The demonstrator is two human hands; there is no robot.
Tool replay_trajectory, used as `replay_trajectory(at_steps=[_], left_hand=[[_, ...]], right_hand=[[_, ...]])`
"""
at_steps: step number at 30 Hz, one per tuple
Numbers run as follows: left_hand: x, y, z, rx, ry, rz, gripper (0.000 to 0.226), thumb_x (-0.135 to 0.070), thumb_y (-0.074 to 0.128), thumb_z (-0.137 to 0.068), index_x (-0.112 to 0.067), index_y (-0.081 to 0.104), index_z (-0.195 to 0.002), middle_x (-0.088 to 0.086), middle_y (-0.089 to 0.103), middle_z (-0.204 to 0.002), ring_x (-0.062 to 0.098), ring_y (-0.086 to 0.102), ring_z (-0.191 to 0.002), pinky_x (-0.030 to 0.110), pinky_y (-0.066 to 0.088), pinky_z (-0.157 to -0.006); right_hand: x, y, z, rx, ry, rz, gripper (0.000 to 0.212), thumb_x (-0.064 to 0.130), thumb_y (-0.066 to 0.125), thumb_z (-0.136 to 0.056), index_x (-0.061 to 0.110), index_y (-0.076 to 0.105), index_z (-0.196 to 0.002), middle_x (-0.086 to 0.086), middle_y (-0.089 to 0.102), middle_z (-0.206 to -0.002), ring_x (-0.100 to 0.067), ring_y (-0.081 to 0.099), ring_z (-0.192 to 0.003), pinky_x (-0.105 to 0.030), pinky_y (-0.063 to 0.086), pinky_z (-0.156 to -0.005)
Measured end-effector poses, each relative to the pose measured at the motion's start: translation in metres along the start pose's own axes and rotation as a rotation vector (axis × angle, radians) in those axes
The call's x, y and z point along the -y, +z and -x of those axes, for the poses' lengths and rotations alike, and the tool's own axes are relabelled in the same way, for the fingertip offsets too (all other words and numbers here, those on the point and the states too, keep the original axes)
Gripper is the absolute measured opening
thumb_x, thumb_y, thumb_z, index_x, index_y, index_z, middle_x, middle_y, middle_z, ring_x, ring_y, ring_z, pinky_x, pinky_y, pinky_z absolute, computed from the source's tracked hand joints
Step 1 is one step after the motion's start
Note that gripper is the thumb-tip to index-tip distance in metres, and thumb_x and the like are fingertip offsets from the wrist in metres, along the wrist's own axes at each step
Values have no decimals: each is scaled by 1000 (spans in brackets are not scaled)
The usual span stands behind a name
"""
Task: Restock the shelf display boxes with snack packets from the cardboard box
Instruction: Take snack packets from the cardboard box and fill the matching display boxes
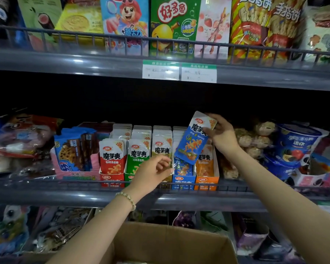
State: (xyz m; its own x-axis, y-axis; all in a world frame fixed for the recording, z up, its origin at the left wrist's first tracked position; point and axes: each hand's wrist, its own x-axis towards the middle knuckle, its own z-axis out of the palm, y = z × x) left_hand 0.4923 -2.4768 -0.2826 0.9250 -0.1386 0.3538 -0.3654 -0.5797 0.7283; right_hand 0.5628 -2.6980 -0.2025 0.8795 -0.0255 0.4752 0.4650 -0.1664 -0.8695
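My right hand [222,133] pinches the top corner of a blue snack packet [193,141], which hangs tilted above the blue display box [183,181]. That box stands on the middle shelf between an olive box, mostly hidden by my left hand, and an orange box [206,182]. A red box [111,181] and a green box [130,177] stand further left, all filled with upright packets. My left hand [153,174], fingers loosely curled and holding nothing, hovers in front of the olive packets [161,148]. The cardboard box [171,242] sits below at the bottom centre.
A wire rail [65,182] runs along the middle shelf's front edge. Cookie packs in a pink carton [74,149] stand to the left, round cakes [253,140] and blue cups [295,145] to the right. The upper shelf [103,63] overhangs, with price tags [179,71].
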Motion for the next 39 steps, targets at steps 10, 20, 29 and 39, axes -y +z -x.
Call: replay_trajectory(at_steps=[10, 20, 29, 39], left_hand=[[9, 13, -5, 90, 14, -122, 45, -38, 64, -86, -27, 54, -129, -14, 57, -111, 2, 57, -95, 25, 51, -88], [4, 11, 4, 141, 41, -211, 51, -45, 54, -91, -28, 44, -137, -9, 46, -140, 7, 47, -122, 32, 40, -106], [13, -11, 78, 163, 88, -361, 52, -53, 43, -93, -32, 37, -140, -17, 35, -144, -2, 26, -133, 26, 22, -115], [77, 2, 185, 446, -186, -408, 60, -64, 31, -86, -34, 40, -137, -14, 39, -143, 1, 38, -129, 23, 33, -107]], right_hand=[[-52, 26, 3, 301, -78, 500, 41, 12, 64, -88, 28, 56, -125, -14, 61, -114, -30, 57, -93, -40, 51, -78], [-54, 23, 23, 287, -185, 778, 50, 22, 62, -90, 21, 46, -138, -8, 50, -131, -25, 44, -123, -33, 36, -102], [-35, 23, 118, 421, -123, 613, 47, 35, 48, -96, 28, 39, -141, 10, 42, -141, -6, 35, -132, -30, 28, -113], [-94, 41, 251, 606, 98, 605, 38, 40, 49, -95, 36, 46, -132, 20, 44, -134, 4, 37, -127, -21, 30, -110]])
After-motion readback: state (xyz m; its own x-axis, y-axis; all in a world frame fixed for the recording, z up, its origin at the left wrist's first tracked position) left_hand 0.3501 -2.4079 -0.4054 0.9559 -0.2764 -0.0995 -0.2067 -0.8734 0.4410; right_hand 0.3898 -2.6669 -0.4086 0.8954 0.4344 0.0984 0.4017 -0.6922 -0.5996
